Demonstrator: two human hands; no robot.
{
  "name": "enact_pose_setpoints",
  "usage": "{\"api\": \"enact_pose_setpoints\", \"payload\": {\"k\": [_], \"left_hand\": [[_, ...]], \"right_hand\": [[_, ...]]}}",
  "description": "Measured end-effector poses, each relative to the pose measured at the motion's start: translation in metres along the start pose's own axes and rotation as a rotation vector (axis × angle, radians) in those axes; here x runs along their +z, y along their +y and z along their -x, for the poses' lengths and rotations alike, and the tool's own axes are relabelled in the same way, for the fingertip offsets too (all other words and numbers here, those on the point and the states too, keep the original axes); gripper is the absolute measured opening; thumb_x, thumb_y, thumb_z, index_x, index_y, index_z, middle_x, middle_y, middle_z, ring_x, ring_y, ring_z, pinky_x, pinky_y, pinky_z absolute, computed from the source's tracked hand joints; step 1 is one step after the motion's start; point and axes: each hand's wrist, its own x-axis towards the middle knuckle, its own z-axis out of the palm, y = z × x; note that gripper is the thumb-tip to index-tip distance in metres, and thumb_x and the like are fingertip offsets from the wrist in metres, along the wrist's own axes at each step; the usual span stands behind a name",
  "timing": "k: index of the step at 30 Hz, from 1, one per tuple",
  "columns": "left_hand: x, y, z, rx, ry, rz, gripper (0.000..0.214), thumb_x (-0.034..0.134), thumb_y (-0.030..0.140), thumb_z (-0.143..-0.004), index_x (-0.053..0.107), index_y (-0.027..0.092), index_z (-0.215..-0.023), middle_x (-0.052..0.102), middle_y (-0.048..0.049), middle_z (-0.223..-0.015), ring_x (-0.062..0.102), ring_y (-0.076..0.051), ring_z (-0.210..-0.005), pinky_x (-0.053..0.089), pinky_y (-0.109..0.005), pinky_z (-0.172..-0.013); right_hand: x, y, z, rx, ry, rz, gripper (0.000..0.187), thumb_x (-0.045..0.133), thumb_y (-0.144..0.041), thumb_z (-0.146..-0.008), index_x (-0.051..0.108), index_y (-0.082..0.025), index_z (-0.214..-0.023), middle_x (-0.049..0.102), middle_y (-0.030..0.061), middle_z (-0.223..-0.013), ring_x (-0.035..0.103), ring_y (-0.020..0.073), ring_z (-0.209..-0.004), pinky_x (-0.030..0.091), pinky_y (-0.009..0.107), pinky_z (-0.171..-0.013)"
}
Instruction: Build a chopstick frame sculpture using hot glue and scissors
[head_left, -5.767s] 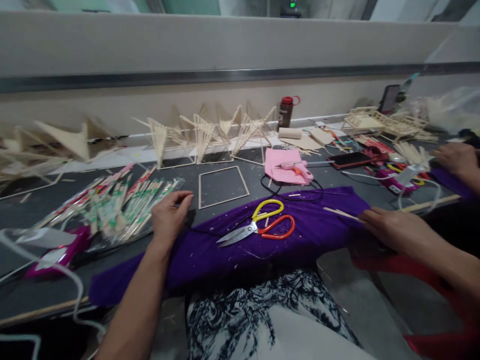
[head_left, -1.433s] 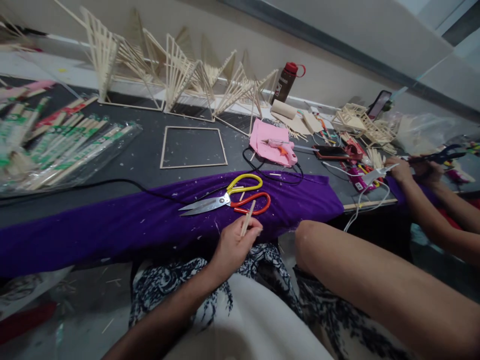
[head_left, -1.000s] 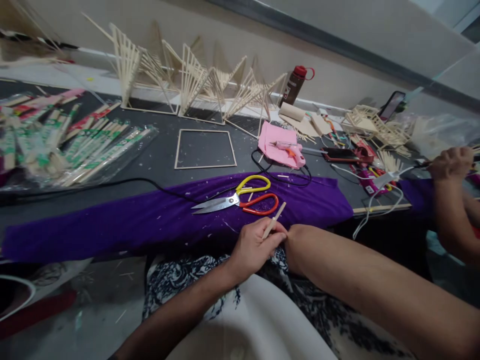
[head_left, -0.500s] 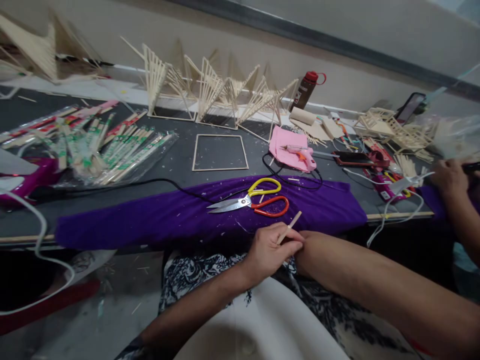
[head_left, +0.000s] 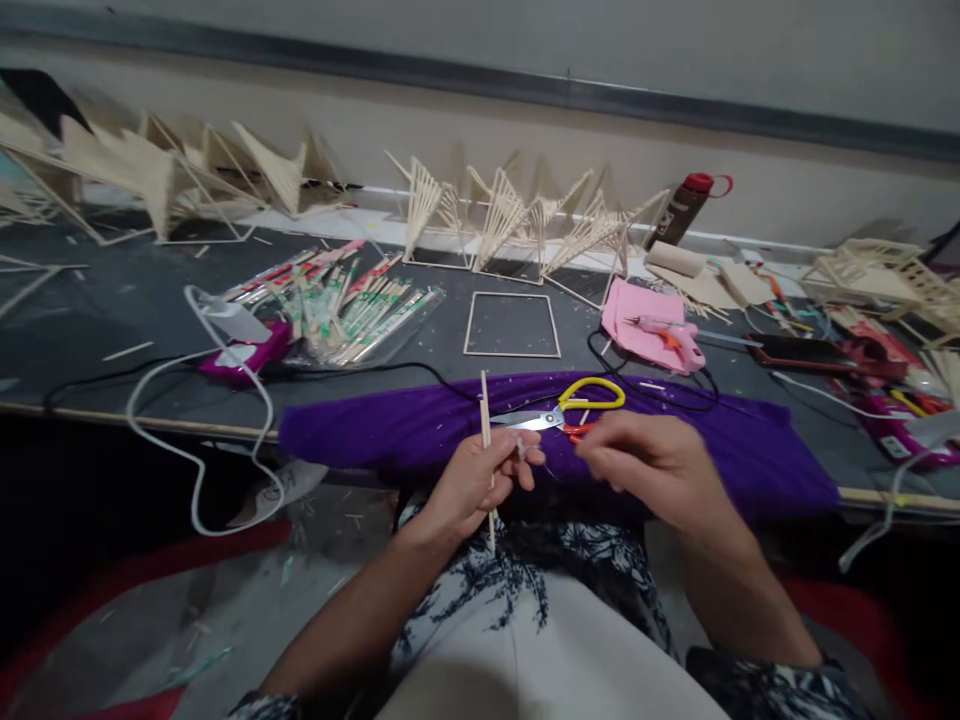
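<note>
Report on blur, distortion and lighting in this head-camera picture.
Head view: the right hand is smeared by motion blur, while the left hand and its upright stick read sharper; the table edge bows from wide-angle distortion; light is dim and even, darkest under the table.

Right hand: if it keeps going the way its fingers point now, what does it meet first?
Probably the scissors: the right hand points left and slightly forward, fingertips just short of the red handle on the purple cloth. Motion blur makes depth uncertain.
</note>
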Motion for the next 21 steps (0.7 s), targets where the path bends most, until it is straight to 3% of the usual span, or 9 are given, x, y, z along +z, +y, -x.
{"api": "enact_pose_setpoints", "payload": {"k": [4,6,10,15,18,21], "left_hand": [[-0.003,-0.004,0.002,-0.027,-0.004,-0.04,0.028,0.068,0.033,-0.071,0.061,0.011,-0.086,0.06,-0.0004,-0.058,0.03,0.002,-0.031,0.01,-0.014,-0.03],[-0.003,-0.005,0.003,-0.004,0.038,-0.022,0.027,0.071,0.03,-0.067,0.059,0.011,-0.084,0.058,0.0016,-0.057,0.034,0.001,-0.033,0.017,-0.012,-0.032],[-0.001,-0.005,0.01,0.169,0.133,-0.011,0.044,0.074,0.027,-0.064,0.055,0.016,-0.102,0.055,0.0057,-0.058,0.05,-0.005,-0.04,0.033,-0.014,-0.038],[-0.002,-0.003,0.024,0.282,0.154,-0.301,0.048,0.065,0.032,-0.075,0.051,0.015,-0.118,0.054,0.0065,-0.05,0.055,-0.009,-0.042,0.038,-0.017,-0.045],[-0.004,-0.001,0.033,0.262,0.11,-0.36,0.046,0.054,0.037,-0.084,0.047,0.014,-0.124,0.057,0.0029,-0.048,0.051,-0.008,-0.038,0.029,-0.015,-0.039],[-0.009,0.009,0.036,0.274,0.116,-0.324,0.043,0.051,0.039,-0.086,0.047,0.016,-0.122,0.064,-0.0016,-0.062,0.052,-0.008,-0.037,0.019,-0.016,-0.035]], "right_hand": [[0.029,0.019,-0.018,-0.021,-0.066,-0.069,0.016,0.054,-0.03,-0.086,0.063,-0.017,-0.089,0.062,0.0009,-0.074,0.055,0.0106,-0.064,0.043,0.022,-0.058],[0.042,0.024,-0.021,-0.092,-0.088,-0.025,0.02,0.061,-0.03,-0.081,0.062,-0.018,-0.097,0.062,0.0018,-0.08,0.054,0.0114,-0.068,0.043,0.023,-0.06],[0.056,0.023,-0.019,-0.201,-0.038,0.048,0.026,0.064,-0.028,-0.078,0.059,-0.019,-0.102,0.061,0.0034,-0.088,0.054,0.0127,-0.074,0.044,0.025,-0.065],[0.059,0.016,-0.018,-0.255,-0.05,0.028,0.014,0.057,-0.027,-0.085,0.063,-0.019,-0.093,0.06,0.0047,-0.083,0.056,0.0139,-0.077,0.046,0.027,-0.069],[0.058,0.013,-0.022,-0.312,-0.061,0.039,0.014,0.052,-0.027,-0.088,0.063,-0.019,-0.09,0.06,0.0046,-0.08,0.056,0.0136,-0.075,0.046,0.026,-0.067],[0.056,0.01,-0.024,-0.316,-0.052,0.081,0.016,0.047,-0.024,-0.09,0.059,-0.017,-0.082,0.057,0.0029,-0.074,0.053,0.0126,-0.071,0.043,0.025,-0.065]]}}
